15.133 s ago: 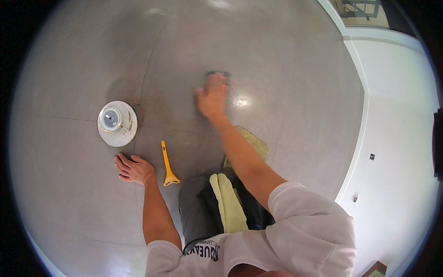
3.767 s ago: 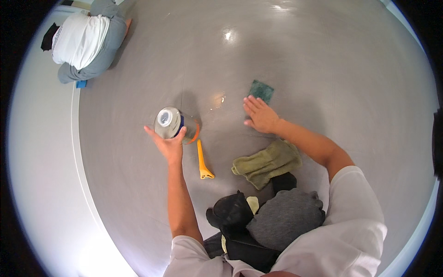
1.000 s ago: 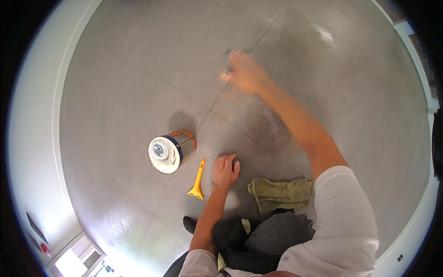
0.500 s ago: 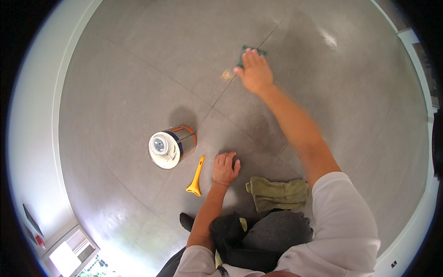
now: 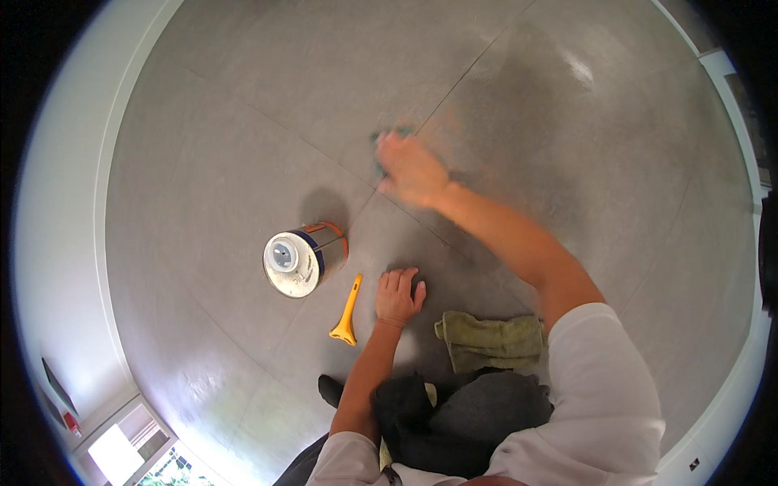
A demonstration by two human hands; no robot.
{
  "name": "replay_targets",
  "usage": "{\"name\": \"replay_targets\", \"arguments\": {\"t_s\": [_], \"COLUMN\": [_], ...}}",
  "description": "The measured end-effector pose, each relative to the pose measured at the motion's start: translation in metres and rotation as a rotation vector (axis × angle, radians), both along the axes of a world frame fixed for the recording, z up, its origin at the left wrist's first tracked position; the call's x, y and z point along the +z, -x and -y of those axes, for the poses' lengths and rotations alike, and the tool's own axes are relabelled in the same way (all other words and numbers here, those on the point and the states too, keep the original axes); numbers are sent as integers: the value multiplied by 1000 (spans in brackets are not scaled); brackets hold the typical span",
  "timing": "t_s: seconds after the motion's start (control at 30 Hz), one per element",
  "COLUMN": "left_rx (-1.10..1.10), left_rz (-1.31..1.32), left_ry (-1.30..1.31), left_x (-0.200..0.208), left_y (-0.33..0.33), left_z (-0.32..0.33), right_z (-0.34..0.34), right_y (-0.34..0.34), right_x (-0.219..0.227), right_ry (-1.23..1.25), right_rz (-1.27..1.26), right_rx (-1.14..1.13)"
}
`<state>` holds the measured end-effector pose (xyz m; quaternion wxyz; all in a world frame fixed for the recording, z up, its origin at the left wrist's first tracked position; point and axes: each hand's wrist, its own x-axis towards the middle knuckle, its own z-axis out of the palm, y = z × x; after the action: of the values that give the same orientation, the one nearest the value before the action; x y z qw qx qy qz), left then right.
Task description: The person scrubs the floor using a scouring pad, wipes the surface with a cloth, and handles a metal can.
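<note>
My right hand [image 5: 412,170] is stretched out over the grey tiled floor [image 5: 243,178], smeared by motion. Under its fingers lies a dark green scouring pad [image 5: 376,138], mostly covered by the hand, near where two tile joints cross. Closer to me, my left hand [image 5: 396,295] leans on the floor with its fingers laid out and nothing in it. Just left of that hand lies a yellow scraper [image 5: 348,312], its wide end toward me. A round metal can [image 5: 293,266] with a white cap stands farther left.
A folded olive-green towel [image 5: 492,342] lies on the floor right of my left hand, in front of my bent leg [image 5: 486,413]. A white wall [image 5: 69,202] curves along the left side. Another pale skirting edge [image 5: 741,146] runs along the right.
My right hand has swept toward me and to the left, taking the green scouring pad along the tile joint. The left hand, can, scraper and towel have stayed in place.
</note>
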<state>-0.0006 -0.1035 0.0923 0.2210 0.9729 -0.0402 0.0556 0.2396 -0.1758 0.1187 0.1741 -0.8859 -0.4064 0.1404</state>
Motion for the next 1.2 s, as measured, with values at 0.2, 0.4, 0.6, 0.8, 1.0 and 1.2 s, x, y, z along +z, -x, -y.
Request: {"name": "replay_targets", "arguments": {"t_s": [0.2,0.4,0.6,0.8,1.0,1.2], "left_rx": [-12,-8,-21,-4,-22,-21], "left_rz": [-11,37,-15,-32,-2,15], "left_ry": [37,-13,23,37,36,11], "left_x": [6,4,9,6,7,1], "left_y": [-11,-4,-12,-5,-11,-7], "left_z": [16,4,15,8,14,6], "right_z": [40,-5,25,0,68,52], "right_y": [-63,-19,-64,26,-89,-59], "right_x": [-35,-18,-25,-29,-36,-36], "right_ry": [-120,-40,-16,-302,-142,-188], "right_rz": [238,108,197,166,318,308], "right_rx": [-345,6,-345,207,-450,-164]}}
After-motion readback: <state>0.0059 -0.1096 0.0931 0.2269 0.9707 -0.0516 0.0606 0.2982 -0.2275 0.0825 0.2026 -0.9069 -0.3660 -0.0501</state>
